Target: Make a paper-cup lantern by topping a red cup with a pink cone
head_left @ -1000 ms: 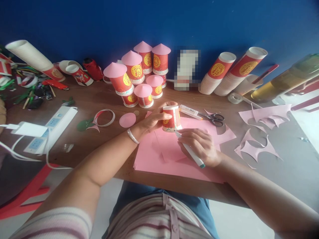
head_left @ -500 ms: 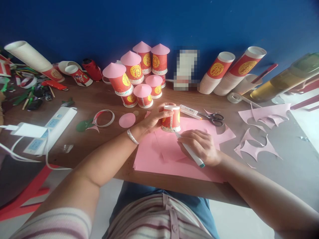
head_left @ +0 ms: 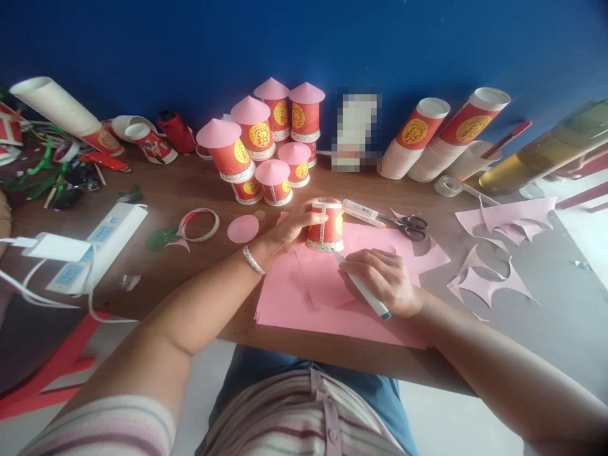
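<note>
My left hand (head_left: 295,227) is closed around a red paper cup (head_left: 332,227) that stands rim down, with a white strip up its side and a patterned white band at its foot. In my right hand (head_left: 384,278) a white marker (head_left: 365,290) with a green end is gripped like a pen. Its tip is close to the cup's lower band; I cannot tell whether it touches. Beneath both hands lie pink paper sheets (head_left: 294,310). Just behind them are a white marker with an orange end (head_left: 363,212) and black-handled scissors (head_left: 413,227).
Several red cups with pink cone roofs (head_left: 260,136) stand at the back. Stacks of paper cups (head_left: 403,149) lean at back right, near a tape roll (head_left: 448,185). Pink paper scraps (head_left: 489,285) lie right. Left are a paper ring (head_left: 199,225), pink disc (head_left: 243,228) and power strip (head_left: 102,244).
My left hand has turned the cup slightly, so its white strip has moved a little to the left. My right hand and the marker stay almost where they were.
</note>
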`<state>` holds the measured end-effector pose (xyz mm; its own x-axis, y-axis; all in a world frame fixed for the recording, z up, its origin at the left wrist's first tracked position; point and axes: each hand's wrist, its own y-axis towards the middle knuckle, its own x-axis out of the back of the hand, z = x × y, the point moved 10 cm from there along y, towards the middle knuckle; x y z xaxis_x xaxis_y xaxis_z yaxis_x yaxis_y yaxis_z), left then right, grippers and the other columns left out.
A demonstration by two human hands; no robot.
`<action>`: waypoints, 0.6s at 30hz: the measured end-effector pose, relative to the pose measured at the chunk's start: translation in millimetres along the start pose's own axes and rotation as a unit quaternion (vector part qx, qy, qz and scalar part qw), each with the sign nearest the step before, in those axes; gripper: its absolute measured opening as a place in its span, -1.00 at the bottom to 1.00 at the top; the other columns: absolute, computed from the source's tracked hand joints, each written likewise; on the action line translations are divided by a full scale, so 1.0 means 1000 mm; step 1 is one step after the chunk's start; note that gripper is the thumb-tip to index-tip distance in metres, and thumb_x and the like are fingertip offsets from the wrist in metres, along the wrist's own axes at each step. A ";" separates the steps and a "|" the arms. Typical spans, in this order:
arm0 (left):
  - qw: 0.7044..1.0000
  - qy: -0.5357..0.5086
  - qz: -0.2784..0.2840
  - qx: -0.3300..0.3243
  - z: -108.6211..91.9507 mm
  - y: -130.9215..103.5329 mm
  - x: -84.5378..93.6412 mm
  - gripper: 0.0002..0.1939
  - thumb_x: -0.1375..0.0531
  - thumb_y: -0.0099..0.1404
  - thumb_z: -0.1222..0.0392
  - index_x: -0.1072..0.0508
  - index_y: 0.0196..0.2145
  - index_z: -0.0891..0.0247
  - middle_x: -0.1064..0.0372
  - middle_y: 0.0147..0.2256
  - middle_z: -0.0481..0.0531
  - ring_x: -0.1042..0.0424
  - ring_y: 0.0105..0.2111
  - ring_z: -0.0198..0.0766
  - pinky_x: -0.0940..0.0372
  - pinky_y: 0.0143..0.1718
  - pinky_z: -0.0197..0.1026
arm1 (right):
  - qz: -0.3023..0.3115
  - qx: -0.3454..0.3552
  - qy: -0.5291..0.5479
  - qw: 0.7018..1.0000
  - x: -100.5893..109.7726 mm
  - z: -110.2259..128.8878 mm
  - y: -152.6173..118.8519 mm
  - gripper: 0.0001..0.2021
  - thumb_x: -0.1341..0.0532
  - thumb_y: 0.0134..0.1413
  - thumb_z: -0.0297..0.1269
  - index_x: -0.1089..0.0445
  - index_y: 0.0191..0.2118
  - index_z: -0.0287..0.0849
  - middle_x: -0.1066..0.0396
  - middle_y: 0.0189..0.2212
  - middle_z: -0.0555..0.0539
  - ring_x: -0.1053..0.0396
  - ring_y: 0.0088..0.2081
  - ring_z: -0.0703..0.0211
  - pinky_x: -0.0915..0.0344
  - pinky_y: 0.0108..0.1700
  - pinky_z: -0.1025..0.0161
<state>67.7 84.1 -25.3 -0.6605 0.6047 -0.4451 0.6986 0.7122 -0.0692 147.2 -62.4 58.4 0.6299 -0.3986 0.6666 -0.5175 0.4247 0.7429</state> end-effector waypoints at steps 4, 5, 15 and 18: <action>1.000 -0.018 0.002 -0.010 -0.002 0.000 0.002 -0.49 -0.33 0.23 0.13 -0.52 0.12 0.31 -0.56 0.02 0.21 -0.52 -0.03 -0.02 -0.35 -0.07 -0.08 | -0.007 0.006 0.004 1.000 0.001 0.001 -0.001 -0.79 -0.26 0.25 -0.59 -0.38 -0.04 -0.26 -0.50 -0.39 -0.04 -0.46 -0.44 0.21 -0.38 -0.44 0.26; 1.000 -0.026 0.004 -0.015 -0.003 0.000 0.002 -0.51 -0.33 0.23 0.15 -0.53 0.11 0.31 -0.57 0.00 0.20 -0.52 -0.03 -0.03 -0.35 -0.05 -0.07 | -0.007 0.007 0.004 1.000 0.001 0.001 -0.001 -0.78 -0.27 0.24 -0.59 -0.38 -0.04 -0.26 -0.50 -0.39 -0.04 -0.46 -0.44 0.21 -0.38 -0.44 0.26; 0.996 -0.080 0.002 -0.028 -0.003 0.004 0.007 -0.55 -0.33 0.21 0.18 -0.57 0.07 0.28 -0.57 -0.03 0.15 -0.54 -0.09 -0.10 -0.40 -0.08 -0.09 | -0.002 0.011 0.010 1.000 0.000 0.001 0.000 -0.81 -0.22 0.32 -0.54 -0.38 -0.02 -0.19 -0.50 -0.38 -0.02 -0.48 -0.41 0.23 -0.41 -0.43 0.28; 0.995 -0.100 -0.007 -0.016 0.001 0.007 0.011 -0.56 -0.29 0.22 0.13 -0.57 0.05 0.27 -0.57 -0.01 0.14 -0.55 -0.04 -0.06 -0.43 -0.07 -0.06 | -0.004 0.010 0.013 1.000 0.001 0.001 0.000 -0.81 -0.22 0.32 -0.54 -0.38 -0.01 -0.20 -0.51 -0.35 -0.04 -0.48 -0.40 0.23 -0.41 -0.43 0.29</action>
<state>65.4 95.3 -32.0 -0.5999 0.5147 -0.6126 0.6787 0.7328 -0.0489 147.6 -63.4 59.2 0.6487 -0.3801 0.6593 -0.5240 0.4051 0.7492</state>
